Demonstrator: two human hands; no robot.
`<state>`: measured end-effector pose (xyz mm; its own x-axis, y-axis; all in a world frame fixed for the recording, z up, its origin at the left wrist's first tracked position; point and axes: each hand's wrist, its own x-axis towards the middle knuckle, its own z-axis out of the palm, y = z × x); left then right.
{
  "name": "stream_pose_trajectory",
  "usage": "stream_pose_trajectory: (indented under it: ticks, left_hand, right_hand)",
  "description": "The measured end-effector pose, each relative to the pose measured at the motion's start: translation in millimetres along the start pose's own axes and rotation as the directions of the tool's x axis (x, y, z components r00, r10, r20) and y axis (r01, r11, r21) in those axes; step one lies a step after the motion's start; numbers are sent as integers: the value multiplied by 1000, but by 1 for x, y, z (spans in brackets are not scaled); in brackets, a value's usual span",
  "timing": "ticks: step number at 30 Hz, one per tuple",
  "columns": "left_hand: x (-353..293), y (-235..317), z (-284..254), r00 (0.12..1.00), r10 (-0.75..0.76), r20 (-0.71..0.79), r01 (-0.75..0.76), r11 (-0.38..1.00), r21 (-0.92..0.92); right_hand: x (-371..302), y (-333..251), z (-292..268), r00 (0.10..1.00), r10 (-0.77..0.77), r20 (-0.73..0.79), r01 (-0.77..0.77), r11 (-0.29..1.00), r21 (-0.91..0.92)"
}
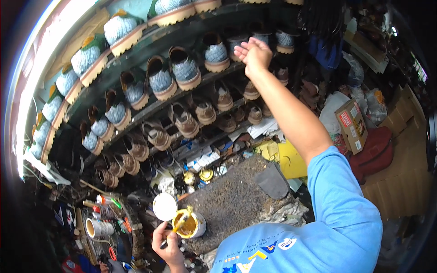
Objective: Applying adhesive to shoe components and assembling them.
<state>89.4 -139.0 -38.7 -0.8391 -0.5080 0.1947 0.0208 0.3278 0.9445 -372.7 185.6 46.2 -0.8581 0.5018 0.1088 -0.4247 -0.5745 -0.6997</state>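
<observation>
My left hand (167, 245), low in the view, pinches a small glue brush (181, 222) by its handle. The brush leans over the mouth of a white tub (199, 230) of yellow-brown glue, its rim smeared yellow. Beside the tub lies a round white lid (165, 207). My right arm reaches up and away to the shelves. There my right hand (256, 55) is open, fingers stretched out, with nothing visible in it. It overlaps a blue-and-brown shoe (237, 44) on the upper rack; whether it touches the shoe I cannot tell.
Shelves hold rows of blue textured shoes (185, 68) and brown shoes (184, 120). A dark, crusted work board (223, 195) bears a grey sole-shaped piece (271, 180). Small open cans (206, 175) stand behind it. To the right are a cardboard box (351, 126) and a dark red bag (374, 154).
</observation>
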Motion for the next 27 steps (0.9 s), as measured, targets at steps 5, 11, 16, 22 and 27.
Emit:
stream_pose_trajectory:
  ticks: [5, 11, 16, 22, 27]
  left_hand:
    - [21, 13, -24, 997, 60, -39, -57, 996, 66]
    - [45, 22, -28, 968, 40, 246, -139, 906, 400]
    - [35, -31, -7, 940, 126, 318, -296, 764, 573]
    - [56, -33, -58, 906, -421, 46, 418, 871, -259]
    - [50, -57, -106, 629, -666, 401, 774, 587, -238]
  right_hand:
    - [-83, -18, -62, 948, 24, 319, 59, 968, -246]
    - [-209, -68, -220, 818, 240, 523, 489, 190, -851]
    - [-282, -63, -261, 874, 372, 314, 393, -160, -905]
    - [-293, -68, -270, 893, 440, 95, 186, -167, -968]
    - [-300, -62, -275, 880, 427, 210, 311, -182, -933]
